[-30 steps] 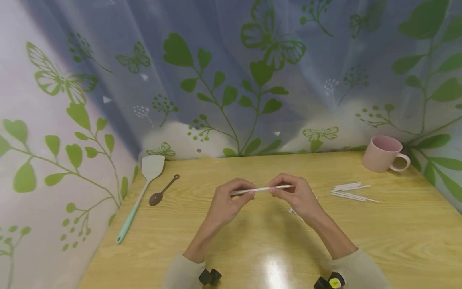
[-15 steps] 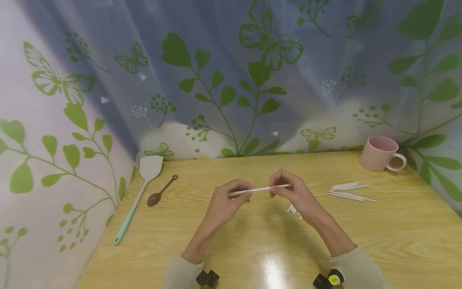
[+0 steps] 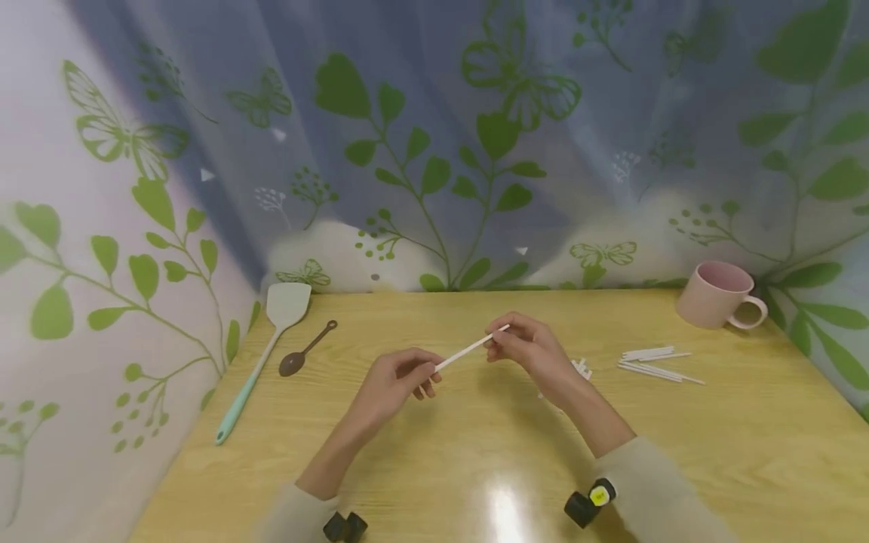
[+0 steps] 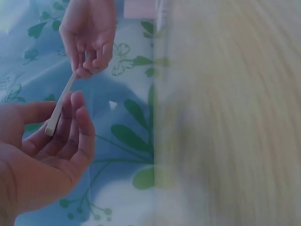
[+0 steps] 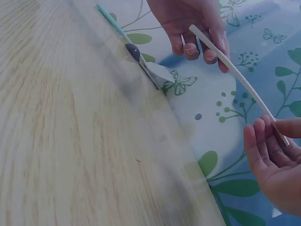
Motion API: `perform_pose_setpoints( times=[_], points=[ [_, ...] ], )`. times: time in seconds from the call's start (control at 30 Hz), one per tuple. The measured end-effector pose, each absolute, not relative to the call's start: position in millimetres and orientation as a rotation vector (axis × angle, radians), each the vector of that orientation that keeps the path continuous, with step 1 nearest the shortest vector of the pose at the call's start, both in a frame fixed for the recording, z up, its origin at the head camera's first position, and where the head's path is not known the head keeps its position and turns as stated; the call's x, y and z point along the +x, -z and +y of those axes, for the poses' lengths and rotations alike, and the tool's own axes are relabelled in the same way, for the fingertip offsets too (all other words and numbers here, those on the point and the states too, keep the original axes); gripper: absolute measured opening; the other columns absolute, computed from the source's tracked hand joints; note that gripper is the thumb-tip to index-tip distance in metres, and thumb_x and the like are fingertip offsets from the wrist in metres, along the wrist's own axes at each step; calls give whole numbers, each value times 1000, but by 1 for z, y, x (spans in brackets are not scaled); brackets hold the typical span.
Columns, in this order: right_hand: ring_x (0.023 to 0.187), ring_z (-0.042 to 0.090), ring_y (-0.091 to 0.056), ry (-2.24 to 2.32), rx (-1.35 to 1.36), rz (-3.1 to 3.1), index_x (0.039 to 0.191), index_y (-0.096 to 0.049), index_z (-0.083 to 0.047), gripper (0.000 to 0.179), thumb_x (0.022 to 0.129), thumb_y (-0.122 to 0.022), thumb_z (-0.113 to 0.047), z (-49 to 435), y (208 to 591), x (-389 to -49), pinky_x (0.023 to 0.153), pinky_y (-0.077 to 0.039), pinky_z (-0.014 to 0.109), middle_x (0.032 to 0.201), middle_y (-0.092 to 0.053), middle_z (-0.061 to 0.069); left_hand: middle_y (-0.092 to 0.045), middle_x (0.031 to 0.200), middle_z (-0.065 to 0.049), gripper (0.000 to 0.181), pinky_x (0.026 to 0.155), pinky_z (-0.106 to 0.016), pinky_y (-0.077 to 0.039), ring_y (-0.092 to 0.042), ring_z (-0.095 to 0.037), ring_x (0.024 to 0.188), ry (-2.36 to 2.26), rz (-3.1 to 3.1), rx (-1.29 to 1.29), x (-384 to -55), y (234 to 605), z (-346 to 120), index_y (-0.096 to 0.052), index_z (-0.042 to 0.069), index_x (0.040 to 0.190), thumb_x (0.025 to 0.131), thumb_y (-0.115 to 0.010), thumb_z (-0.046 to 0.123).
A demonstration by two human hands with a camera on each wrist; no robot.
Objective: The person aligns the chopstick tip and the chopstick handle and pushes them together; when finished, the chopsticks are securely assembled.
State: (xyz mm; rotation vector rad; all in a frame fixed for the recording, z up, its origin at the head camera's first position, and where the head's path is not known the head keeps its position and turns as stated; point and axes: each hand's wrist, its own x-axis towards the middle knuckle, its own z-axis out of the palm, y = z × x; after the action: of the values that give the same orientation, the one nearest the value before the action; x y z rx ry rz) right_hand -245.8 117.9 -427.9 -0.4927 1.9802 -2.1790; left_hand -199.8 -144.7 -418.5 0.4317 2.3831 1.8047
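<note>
Left hand (image 3: 394, 385), right hand (image 3: 532, 351), both in a pinch on one white stick (image 3: 468, 350); one spatula (image 3: 287, 305), one mug (image 3: 707, 302)

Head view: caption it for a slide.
Left hand and right hand pinch a white stick above a wood-grain table, pink mug at right.

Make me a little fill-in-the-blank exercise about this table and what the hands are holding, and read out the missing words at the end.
1. The white stick is held by the left hand at one end and by the ____ near the other.
2. Lying beside the spatula is a brown ____.
3. The mug is coloured ____.

Missing words, in order: right hand; spoon; pink.
</note>
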Motion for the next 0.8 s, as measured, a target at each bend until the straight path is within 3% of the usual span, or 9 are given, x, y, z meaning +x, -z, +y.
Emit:
perform_pose_setpoints(
  times=[0.4, 0.57, 0.8],
  points=[
    [86, 17, -70, 2179, -400, 1951, 128, -53, 15, 30, 101, -61, 2, 81, 451, -267, 89, -61, 37, 89, -71, 2, -73, 102, -22, 23, 75, -37, -62, -70, -40, 87, -1694, 2376, 369, -180, 431, -176, -73, 5, 123, 105, -62, 16],
    [80, 13, -70, 2205, -259, 1926, 133, -49, 13, 37, 99, -63, 5, 68, 462, -277, 82, -62, 30, 88, -71, 1, -73, 103, -20, 28, 77, -40, -62, -72, -36, 87, -1717, 2312, 284, -169, 438, -189, -69, -1, 126, 105, -62, 16],
    [81, 17, -72, 2137, -151, 1943, 132, -54, 9, 37, 97, -67, 4, 44, 475, -280, 84, -62, 35, 95, -75, 8, -73, 107, -17, 37, 78, -33, -62, -72, -23, 85, -1781, 2149, 124, -153, 448, -204, -63, -6, 132, 106, -61, 20]
  ],
)
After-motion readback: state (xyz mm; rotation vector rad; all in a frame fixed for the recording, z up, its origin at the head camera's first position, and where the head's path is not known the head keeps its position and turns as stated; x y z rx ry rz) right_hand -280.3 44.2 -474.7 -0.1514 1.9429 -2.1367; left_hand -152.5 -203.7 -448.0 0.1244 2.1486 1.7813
